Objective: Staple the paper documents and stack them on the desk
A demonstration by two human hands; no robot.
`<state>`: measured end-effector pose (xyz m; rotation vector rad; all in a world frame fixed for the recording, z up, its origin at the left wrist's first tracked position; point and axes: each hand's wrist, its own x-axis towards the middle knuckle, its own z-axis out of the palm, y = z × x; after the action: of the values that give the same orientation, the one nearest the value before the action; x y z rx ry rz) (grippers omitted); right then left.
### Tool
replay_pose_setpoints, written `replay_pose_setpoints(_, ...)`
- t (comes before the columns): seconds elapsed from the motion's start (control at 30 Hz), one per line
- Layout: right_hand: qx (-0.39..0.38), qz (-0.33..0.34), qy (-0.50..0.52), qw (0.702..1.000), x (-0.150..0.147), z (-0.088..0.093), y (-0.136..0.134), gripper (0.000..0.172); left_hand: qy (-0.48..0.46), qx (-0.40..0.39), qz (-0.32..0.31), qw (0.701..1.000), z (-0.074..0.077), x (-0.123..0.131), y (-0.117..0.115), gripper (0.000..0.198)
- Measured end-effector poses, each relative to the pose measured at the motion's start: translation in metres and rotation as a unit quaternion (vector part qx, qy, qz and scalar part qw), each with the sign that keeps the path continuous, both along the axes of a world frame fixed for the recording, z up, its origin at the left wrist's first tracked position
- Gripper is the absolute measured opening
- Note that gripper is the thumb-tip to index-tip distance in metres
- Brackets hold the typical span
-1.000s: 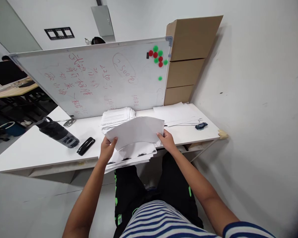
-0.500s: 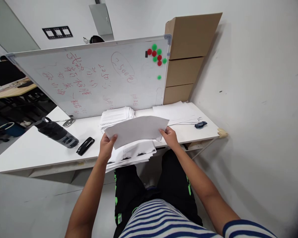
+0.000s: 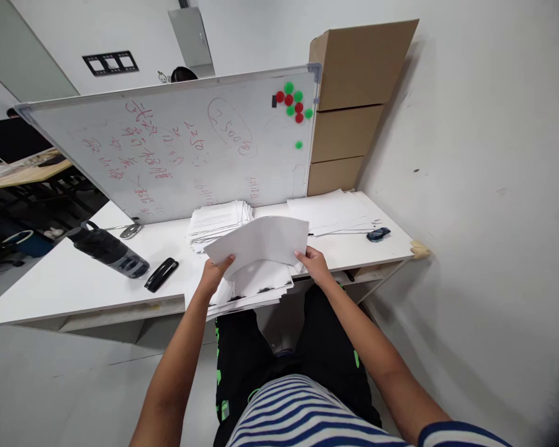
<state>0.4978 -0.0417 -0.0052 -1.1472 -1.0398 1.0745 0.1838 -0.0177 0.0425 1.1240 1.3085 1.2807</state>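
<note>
Both hands hold a white sheet of paper [image 3: 265, 239] by its sides, and it bows between them. My left hand [image 3: 215, 273] pinches the left edge, thumb on top. My right hand [image 3: 313, 263] pinches the right edge the same way. I cannot tell whether it is one sheet or several. Just below it, a stack of paper [image 3: 261, 289] with dark smudges on the top sheet lies at the desk's front edge, partly overhanging. Behind the held sheet stands another pile of paper [image 3: 218, 218], its front partly covered.
On the white desk [image 3: 116, 292] are a black stapler [image 3: 161, 274] and a dark bottle [image 3: 109, 251] lying at the left. Loose sheets [image 3: 335, 211] and a small dark object [image 3: 378, 234] lie at the right. A whiteboard [image 3: 181, 143] and cardboard boxes [image 3: 349, 133] stand behind.
My hands have come closer together, the left one moving right and the right one slightly left. The sheet between them is bent more strongly.
</note>
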Motion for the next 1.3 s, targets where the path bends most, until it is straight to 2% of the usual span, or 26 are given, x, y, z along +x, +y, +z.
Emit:
replay_pose_setpoints(0.3,-0.026,-0.018,0.048,0.998,-0.002,-0.006,-0.010,0.047,0.016,0.010,0.012,1.000,0.002,-0.001,-0.004,0.054)
replay_pose_setpoints(0.53,-0.039,-0.020,0.033,0.999,-0.003,-0.004,-0.020,0.041,0.025,0.010,0.010,1.000,0.005,0.000,-0.008,0.053)
replay_pose_setpoints(0.77,0.005,-0.021,-0.112,0.993,0.003,0.019,-0.040,0.038,0.109,-0.083,0.005,0.991,0.027,-0.012,-0.018,0.056)
replay_pose_setpoints(0.93,-0.020,0.001,-0.175,0.984,0.002,0.013,-0.056,0.044,0.097,-0.135,-0.007,0.986,0.039,-0.017,-0.023,0.048)
replay_pose_setpoints(1.07,-0.030,-0.002,-0.199,0.980,-0.001,0.006,-0.061,0.044,0.095,-0.163,-0.010,0.982,0.036,-0.017,-0.024,0.042)
replay_pose_setpoints(1.3,-0.015,-0.002,-0.213,0.977,0.000,0.006,-0.061,0.044,0.092,-0.175,-0.016,0.980,0.022,-0.022,-0.023,0.044)
